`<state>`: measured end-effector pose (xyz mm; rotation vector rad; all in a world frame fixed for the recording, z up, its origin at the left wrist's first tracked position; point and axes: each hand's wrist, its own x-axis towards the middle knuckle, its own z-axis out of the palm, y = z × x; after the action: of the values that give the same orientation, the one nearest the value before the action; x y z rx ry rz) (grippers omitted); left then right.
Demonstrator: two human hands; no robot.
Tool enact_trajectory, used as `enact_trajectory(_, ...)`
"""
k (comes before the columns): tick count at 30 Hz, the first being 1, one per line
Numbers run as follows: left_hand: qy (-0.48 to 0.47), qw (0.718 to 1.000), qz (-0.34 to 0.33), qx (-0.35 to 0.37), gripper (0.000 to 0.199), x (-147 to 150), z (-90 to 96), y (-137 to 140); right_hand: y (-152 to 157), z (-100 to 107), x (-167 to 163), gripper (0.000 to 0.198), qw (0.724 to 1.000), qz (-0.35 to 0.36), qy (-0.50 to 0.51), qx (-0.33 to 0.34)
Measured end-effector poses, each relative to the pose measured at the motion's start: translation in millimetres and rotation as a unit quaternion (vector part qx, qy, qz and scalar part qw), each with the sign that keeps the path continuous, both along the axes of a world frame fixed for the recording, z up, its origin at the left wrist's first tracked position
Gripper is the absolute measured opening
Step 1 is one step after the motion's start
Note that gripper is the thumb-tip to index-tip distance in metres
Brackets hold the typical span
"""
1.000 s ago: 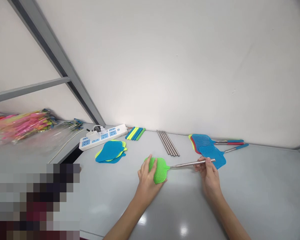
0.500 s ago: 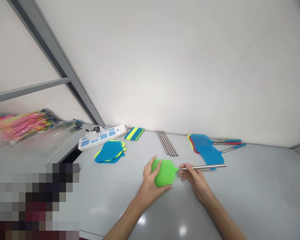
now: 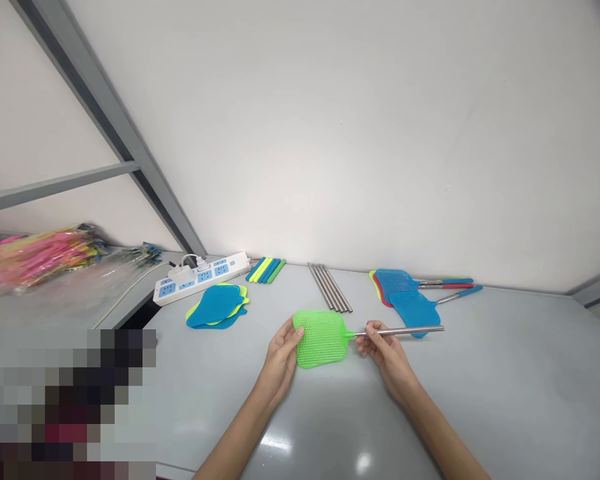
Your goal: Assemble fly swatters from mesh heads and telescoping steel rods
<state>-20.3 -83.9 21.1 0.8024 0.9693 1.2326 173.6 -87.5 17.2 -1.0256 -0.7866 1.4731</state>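
Note:
A bright green fly swatter head (image 3: 323, 339) lies level in front of me, its neck joined to a metal rod (image 3: 410, 331) that points right. My left hand (image 3: 281, 353) grips the head's left edge, thumb on top and fingers underneath. Closed around the rod close to the neck is my right hand (image 3: 384, 348). Beyond them several bare metal rods (image 3: 330, 287) lie side by side. Loose blue and yellow swatter heads (image 3: 217, 307) are piled on the left. To the right, blue, red and yellow swatters with handles (image 3: 415, 312) overlap.
A white power strip (image 3: 203, 277) with plugs and a cable lies at the back left. Beside it are blue, yellow and green handle sleeves (image 3: 267, 270). Plastic-bagged colourful goods (image 3: 50, 257) rest farther left, past a grey metal frame (image 3: 115, 127). A wall closes off the table's back.
My left hand has shifted from spreading over the green swatter head to pinching its left edge. The right hand still holds the rod. The view has moved slightly.

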Motion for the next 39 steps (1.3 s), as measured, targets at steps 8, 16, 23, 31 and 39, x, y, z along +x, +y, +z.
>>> enact_trajectory(8, -0.043, 0.991, -0.095, -0.085, 0.036, 1.2, 10.5, -7.8, -1.2, -0.5, 1.4, 0.023, 1.000, 0.003, -0.013, 0.015)
enact_trajectory(16, -0.038, 0.986, -0.078, -0.145, 0.035, -7.3, 7.4, -3.6, -1.3, -1.4, -0.2, 0.023, 0.999, 0.034, 0.023, -0.002)
enact_trajectory(23, -0.042, 0.985, -0.075, -0.150, 0.030, -14.5, 9.2, -0.8, 1.2, -2.4, 8.5, 0.038, 0.997, 0.049, 0.037, -0.041)
enact_trajectory(31, -0.022, 0.983, -0.066, -0.171, 0.029, -15.3, 8.2, -1.1, 0.0, 0.5, 7.0, 0.026, 0.997, 0.069, 0.027, -0.037)
enact_trajectory(39, -0.034, 0.977, -0.053, -0.204, 0.032, -16.2, 9.0, -4.5, -0.5, -3.0, 9.1, 0.016, 0.994, 0.080, 0.029, -0.063)
